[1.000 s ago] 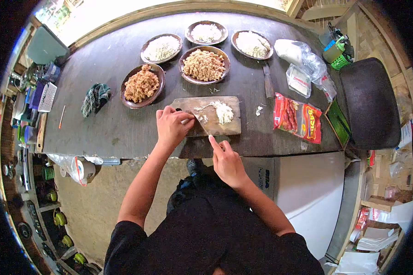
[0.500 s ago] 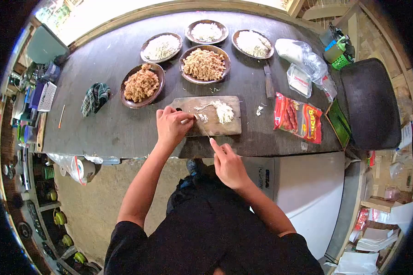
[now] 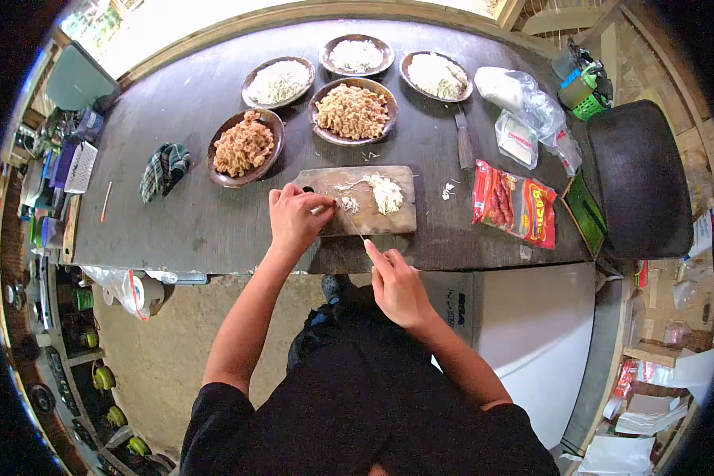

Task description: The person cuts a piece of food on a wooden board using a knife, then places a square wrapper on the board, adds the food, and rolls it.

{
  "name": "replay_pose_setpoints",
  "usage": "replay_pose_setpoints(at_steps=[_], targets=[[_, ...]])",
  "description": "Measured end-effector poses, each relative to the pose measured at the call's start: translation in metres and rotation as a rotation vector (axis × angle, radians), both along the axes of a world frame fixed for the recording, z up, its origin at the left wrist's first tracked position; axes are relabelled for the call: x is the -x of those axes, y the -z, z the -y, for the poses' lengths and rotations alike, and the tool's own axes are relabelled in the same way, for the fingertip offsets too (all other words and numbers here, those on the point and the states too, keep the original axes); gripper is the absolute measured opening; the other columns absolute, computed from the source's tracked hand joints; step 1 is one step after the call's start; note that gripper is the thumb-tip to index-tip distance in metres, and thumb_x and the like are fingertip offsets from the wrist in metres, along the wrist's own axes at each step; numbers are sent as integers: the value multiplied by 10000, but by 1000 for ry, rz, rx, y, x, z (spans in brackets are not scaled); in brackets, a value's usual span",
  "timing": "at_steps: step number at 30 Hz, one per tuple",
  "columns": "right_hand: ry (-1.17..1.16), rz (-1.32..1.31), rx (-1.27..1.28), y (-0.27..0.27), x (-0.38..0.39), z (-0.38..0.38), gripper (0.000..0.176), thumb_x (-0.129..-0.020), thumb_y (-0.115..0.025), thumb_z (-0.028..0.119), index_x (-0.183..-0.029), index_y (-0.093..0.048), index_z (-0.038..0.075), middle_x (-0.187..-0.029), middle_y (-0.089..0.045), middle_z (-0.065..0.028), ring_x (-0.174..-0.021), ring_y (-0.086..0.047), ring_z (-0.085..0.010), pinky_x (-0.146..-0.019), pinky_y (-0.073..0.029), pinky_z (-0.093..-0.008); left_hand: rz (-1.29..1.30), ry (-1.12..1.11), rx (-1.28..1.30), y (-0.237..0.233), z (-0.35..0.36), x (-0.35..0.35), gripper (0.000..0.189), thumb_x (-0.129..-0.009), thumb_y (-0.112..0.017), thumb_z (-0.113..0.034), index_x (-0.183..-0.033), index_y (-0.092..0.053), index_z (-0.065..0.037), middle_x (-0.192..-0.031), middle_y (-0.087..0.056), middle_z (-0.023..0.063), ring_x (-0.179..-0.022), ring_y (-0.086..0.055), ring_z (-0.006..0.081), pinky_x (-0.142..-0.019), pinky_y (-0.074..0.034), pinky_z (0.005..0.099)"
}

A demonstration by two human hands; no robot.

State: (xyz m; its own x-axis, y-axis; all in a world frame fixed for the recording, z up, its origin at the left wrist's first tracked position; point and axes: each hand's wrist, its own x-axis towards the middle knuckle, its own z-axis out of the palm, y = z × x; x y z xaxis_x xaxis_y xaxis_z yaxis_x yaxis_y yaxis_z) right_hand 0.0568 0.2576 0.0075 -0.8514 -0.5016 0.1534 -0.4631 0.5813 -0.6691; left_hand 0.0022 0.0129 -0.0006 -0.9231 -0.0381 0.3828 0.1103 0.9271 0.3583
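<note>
At the near edge of the bench, the right grip is closed round a knife, forefinger laid along it. The left grip, fingers curled, pins a small white piece on the chopping board, near a chopped white pile. Beyond stand five filled bowls; a red packet lies rightward

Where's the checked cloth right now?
In the head view the checked cloth lies bunched on the left part of the dark table, just left of the bowl of brown fried pieces and apart from it.
</note>
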Motion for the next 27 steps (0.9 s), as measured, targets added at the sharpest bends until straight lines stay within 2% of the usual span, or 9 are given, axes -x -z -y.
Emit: replay_pose_setpoints(at_steps=[8, 10, 20, 22, 27], targets=[[-22, 39, -34, 4, 7, 12, 554, -954, -593, 82, -1495, -473, 65, -1020, -583, -207, -812, -662, -428, -715, -570, -515, 1, 24, -1, 0, 1, 0, 107, -753, -831, -301, -840, -822, -239, -762, -730, -62, -838, -583, 176, -825, -380, 350], [21, -2, -54, 6, 10, 16, 508, -955, -597, 33, -1458, -534, 76, -996, -615, -191, -808, -664, -413, -671, -550, -495, 11, 11, -1, -2, 0, 0, 103, -759, -832, -307, -834, -822, -236, -781, -739, -65, -837, -583, 170, -829, -381, 347], [12, 8, 53, -5, 4, 3, 481, -960, -600, 45, -1437, -552, 75, -961, -616, -176, -812, -667, -401, -690, -548, -503, 0, 17, -15, -1, 2, 0, 114, -755, -841, -319, -825, -824, -231, -737, -702, -63, -824, -579, 164, -801, -377, 355], [-32, 47, 23, -2, 3, 3, 546, -960, -593, 73, -1494, -480, 74, -1014, -595, -206, -812, -664, -419, -696, -566, -515, 16, 20, -20, 0, 3, 1, 111, -751, -841, -307, -819, -820, -223, -735, -700, -61, -819, -579, 168, -804, -379, 357], [-26, 25, -51, 2, 5, 11, 558, -955, -587, 72, -1499, -461, 74, -1048, -585, -215, -812, -664, -431, -715, -573, -517, -6, 30, -24, 2, 4, 2, 114, -744, -846, -292, -828, -822, -220, -726, -697, -63, -818, -581, 170, -809, -382, 355]])
